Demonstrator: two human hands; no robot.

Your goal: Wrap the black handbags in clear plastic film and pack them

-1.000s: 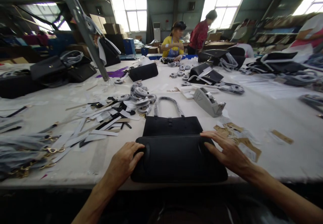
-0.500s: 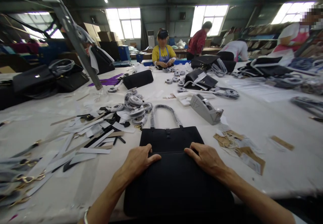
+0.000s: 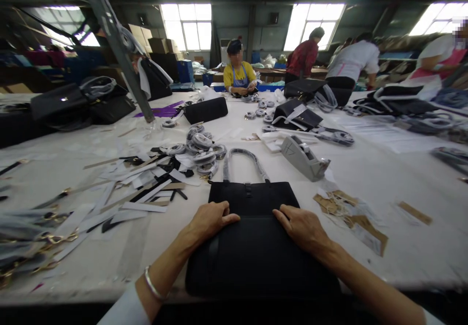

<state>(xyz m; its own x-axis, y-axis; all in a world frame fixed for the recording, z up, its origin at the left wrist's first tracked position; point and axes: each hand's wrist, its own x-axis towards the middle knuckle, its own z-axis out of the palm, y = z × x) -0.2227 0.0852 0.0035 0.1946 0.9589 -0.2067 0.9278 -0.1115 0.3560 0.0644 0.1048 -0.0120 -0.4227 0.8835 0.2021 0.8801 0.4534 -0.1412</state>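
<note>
A black handbag (image 3: 256, 247) lies flat on the white table (image 3: 402, 178) right in front of me, its wrapped handle (image 3: 244, 161) pointing away. My left hand (image 3: 210, 220) rests on the bag's upper left, fingers curled over the fold line. On the upper right lies my right hand (image 3: 302, 227), its fingers bent and pressing down on the leather. Both hands grip the edge of the bag's near panel.
Loose strips and strap pieces (image 3: 139, 183) litter the table to the left, with wrapped rolls (image 3: 201, 149) behind them. A grey tape dispenser (image 3: 303, 156) and brown tags (image 3: 351, 217) lie to the right. More black bags and several workers occupy the far side.
My hands slid from the bag's outer sides to its middle fold, and the near panel now lies flatter and closer to me. The view shifted slightly.
</note>
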